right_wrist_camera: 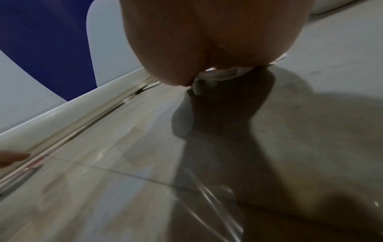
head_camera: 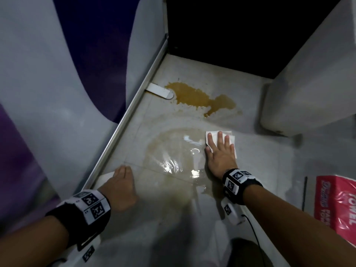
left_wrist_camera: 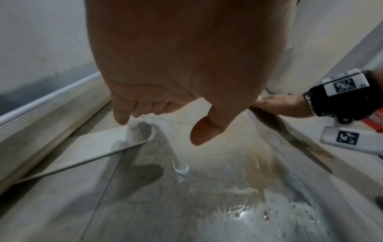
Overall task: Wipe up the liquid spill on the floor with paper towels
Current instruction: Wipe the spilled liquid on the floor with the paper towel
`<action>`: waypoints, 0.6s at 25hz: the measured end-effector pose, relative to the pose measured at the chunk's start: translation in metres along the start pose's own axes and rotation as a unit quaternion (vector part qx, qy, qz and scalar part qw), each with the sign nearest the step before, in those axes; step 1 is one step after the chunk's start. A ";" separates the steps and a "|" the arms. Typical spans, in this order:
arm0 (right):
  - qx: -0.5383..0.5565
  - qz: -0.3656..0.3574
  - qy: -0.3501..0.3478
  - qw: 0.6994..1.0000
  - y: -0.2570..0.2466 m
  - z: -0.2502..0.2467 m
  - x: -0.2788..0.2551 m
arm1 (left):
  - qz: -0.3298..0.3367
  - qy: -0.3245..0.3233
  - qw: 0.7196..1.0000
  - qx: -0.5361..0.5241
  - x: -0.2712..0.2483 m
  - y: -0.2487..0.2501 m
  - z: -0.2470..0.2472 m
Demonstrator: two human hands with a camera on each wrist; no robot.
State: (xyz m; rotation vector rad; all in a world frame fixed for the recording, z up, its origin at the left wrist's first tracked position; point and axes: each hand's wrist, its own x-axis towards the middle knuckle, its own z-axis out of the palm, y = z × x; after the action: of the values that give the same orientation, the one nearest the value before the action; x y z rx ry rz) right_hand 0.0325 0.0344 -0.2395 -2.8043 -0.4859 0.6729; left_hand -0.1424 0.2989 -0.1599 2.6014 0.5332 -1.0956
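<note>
Head view: I have my right hand (head_camera: 221,153) flat, fingers straight and slightly spread, pressing a white paper towel (head_camera: 230,136) onto the floor (head_camera: 269,151) at the right edge of the pale wet smear (head_camera: 173,151); a darker brown puddle (head_camera: 198,98) lies beyond the towel, and a red paper towel pack (head_camera: 337,205) sits well right of it. Left wrist view: my left hand (left_wrist_camera: 176,73) hangs over the floor left of the smear, fingers loosely curled and holding nothing. Right wrist view: only the palm heel shows above the towel's crumpled edge (right_wrist_camera: 219,77); fingers hidden here.
</note>
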 end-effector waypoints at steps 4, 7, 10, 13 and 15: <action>-0.014 -0.015 -0.002 1.000 -0.024 0.004 0.024 | -0.026 -0.047 0.998 -0.012 -0.005 -0.019 0.010; -0.021 -0.032 -0.005 0.999 -0.040 0.006 0.034 | -0.011 -0.036 0.999 -0.011 -0.010 -0.023 0.016; -0.016 -0.075 -0.013 0.997 -0.064 0.012 0.042 | 0.000 -0.043 0.999 -0.025 -0.008 -0.026 0.014; -0.024 -0.107 -0.029 0.994 -0.088 0.020 0.047 | 0.009 -0.064 0.996 -0.055 -0.007 -0.030 0.008; -0.039 -0.117 -0.033 0.992 -0.095 0.024 0.047 | 0.018 -0.069 0.995 -0.068 -0.005 -0.033 0.006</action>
State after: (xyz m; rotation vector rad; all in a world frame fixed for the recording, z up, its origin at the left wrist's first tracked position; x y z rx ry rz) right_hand 0.0358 0.1420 -0.2531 -2.7404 -0.8550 0.7096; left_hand -0.1639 0.3251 -0.1632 2.3895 0.5096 -1.1728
